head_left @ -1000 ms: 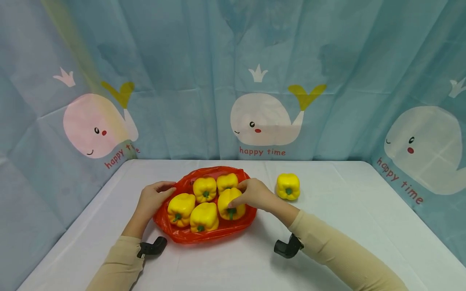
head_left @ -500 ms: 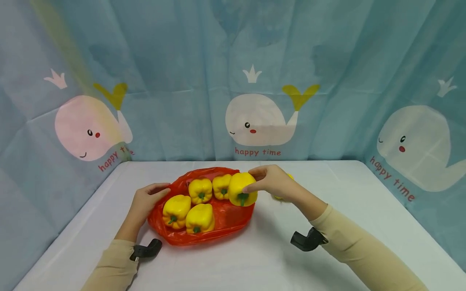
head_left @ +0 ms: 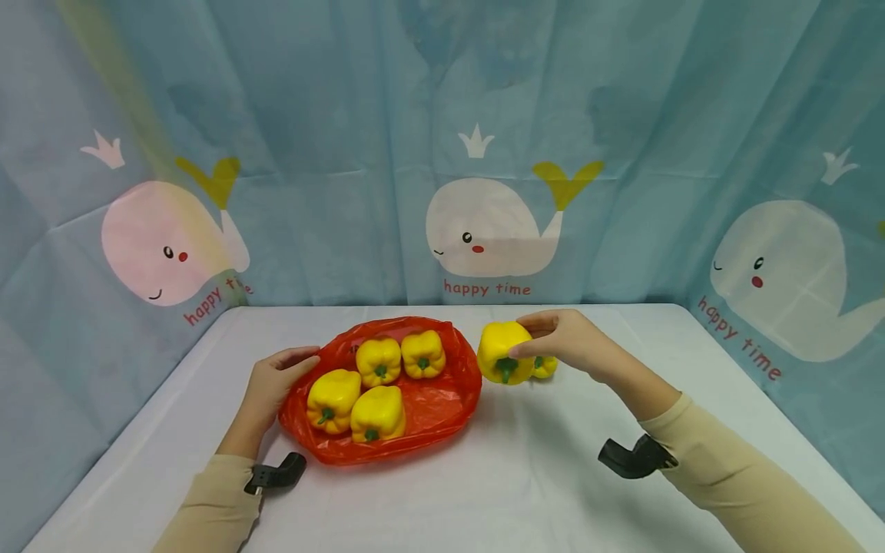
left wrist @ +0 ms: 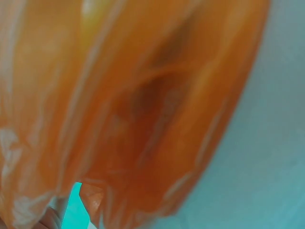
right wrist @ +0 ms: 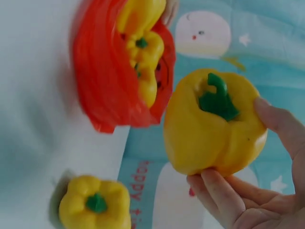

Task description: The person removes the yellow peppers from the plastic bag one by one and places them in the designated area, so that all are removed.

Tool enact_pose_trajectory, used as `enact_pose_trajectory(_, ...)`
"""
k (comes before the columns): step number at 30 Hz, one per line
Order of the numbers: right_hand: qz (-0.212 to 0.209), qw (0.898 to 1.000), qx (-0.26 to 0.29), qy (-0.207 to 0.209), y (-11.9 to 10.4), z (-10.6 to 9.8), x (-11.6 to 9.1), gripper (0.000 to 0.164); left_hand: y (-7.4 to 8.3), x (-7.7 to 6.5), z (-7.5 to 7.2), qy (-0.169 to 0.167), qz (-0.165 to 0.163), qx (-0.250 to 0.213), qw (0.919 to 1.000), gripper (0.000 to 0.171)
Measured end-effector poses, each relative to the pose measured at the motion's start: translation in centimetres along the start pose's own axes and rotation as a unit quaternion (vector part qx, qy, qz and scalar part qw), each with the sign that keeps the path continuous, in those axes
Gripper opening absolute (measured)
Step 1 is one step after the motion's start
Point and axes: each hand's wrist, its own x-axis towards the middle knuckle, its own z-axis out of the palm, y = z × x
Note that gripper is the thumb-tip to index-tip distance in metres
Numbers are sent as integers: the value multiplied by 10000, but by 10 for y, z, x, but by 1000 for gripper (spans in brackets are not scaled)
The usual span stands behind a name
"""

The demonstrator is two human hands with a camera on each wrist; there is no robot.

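Observation:
My right hand (head_left: 581,346) pinches a yellow bell pepper (head_left: 499,355) with a green stem, held up just right of the red plastic bag (head_left: 435,403). The right wrist view shows the thumb on one side of this bell pepper (right wrist: 209,138) and fingers beneath it. At the bag's left rim, my left hand (head_left: 273,384) grips the plastic between thumb and fingers. Several yellow bell peppers (head_left: 378,415) lie inside the wide-mouthed bag. The left wrist view is mostly filled by the bag's wall (left wrist: 128,124), with the fingers largely hidden behind it.
Another yellow bell pepper (head_left: 545,367) sits on the white table (head_left: 429,507), partly behind the held one. A blue curtain (head_left: 332,215) with whale prints closes off the back and sides. Each wrist wears a black camera mount (head_left: 636,457).
My right hand has lifted one bell pepper out of the bag's right side and carried it right, past the rim. The left hand has stayed at the bag's left edge.

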Motion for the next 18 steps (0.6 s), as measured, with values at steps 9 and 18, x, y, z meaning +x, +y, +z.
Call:
enact_pose_trajectory(9, -60, 10000, -45, -22, 21, -29, -11, 73, -2, 2, -2, 95, 135, 125, 9998, 66)
enact_pose_trajectory(18, 127, 9994, -309, 115, 44, -51, -15, 77, -4, 2, -1, 101, 151, 65, 9998, 66)
